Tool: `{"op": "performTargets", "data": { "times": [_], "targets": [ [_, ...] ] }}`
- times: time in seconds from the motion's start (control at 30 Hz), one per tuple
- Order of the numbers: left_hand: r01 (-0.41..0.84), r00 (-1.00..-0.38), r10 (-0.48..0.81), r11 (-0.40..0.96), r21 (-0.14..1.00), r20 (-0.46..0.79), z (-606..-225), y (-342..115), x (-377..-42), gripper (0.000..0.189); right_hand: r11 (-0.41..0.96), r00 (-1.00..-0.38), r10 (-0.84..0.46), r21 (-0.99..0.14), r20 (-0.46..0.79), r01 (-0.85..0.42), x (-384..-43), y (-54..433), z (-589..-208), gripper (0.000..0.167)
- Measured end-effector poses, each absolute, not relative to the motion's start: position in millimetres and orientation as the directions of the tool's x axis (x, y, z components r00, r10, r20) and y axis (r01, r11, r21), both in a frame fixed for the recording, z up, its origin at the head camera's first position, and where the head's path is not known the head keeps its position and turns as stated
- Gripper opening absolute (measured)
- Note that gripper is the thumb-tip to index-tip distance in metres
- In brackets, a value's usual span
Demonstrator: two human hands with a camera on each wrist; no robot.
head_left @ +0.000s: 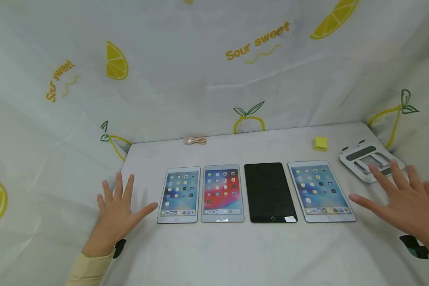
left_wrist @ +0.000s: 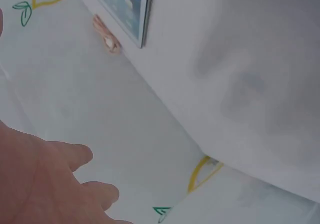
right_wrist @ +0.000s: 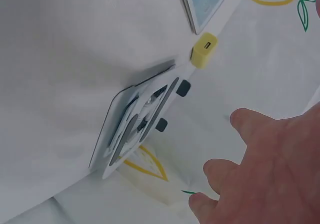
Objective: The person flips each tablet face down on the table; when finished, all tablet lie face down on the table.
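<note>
Your left hand (head_left: 116, 208) hovers flat over the white-covered table (head_left: 214, 254), fingers straight and spread, holding nothing — it sits just left of the leftmost tablet (head_left: 179, 194), apart from it. Your right hand (head_left: 404, 202) is spread the same way on the far side, fingers straight and empty, with its fingertips over the near edge of the folded grey stand (head_left: 368, 159); from the head view you cannot tell whether they touch it. Four tablets lie in a row between your hands, all flat and face up: the leftmost one lit with a blue screen, the second tablet (head_left: 223, 192) lit with a red and blue screen, the dark tablet (head_left: 269, 192) with its screen off, and the rightmost tablet (head_left: 320, 190) lit, nearest your right thumb. Behind the row, a coiled pink cable (head_left: 195, 140) rests by the back wall, and a small yellow charger block (head_left: 320, 143) stands near the stand — the right wrist view shows it just beside the stand's corner.
</note>
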State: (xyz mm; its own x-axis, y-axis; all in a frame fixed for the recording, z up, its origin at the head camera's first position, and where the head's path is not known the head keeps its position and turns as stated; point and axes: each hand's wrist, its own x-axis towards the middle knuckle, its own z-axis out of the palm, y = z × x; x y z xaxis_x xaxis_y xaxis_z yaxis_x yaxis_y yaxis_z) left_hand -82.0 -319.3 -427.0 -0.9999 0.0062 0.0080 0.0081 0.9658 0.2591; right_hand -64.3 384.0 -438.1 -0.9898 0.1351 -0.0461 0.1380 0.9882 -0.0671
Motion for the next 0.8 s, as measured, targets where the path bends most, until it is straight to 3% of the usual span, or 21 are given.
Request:
{"op": "performTargets", "data": {
  "times": [0.2, 0.5, 0.8],
  "targets": [
    [0.110, -0.993, 0.117, 0.929, 0.354, 0.002, -429, -277, -99, 0.120, 0.990, -0.998, 0.057, -0.128, -0.012, 0.058, -68, 379, -440, 0.120],
    [0.323, -0.936, 0.352, 0.820, 0.473, 0.029, -417, -151, -116, 0.098, 0.944, -0.997, -0.011, -0.330, -0.082, 0.016, -81, 350, -439, 0.103],
    [0.389, -0.830, 0.557, 0.605, 0.694, -0.020, -431, -17, -119, 0.079, 0.939, -0.992, -0.033, -0.344, -0.123, 0.011, -91, 330, -449, 0.098]
  ]
}}
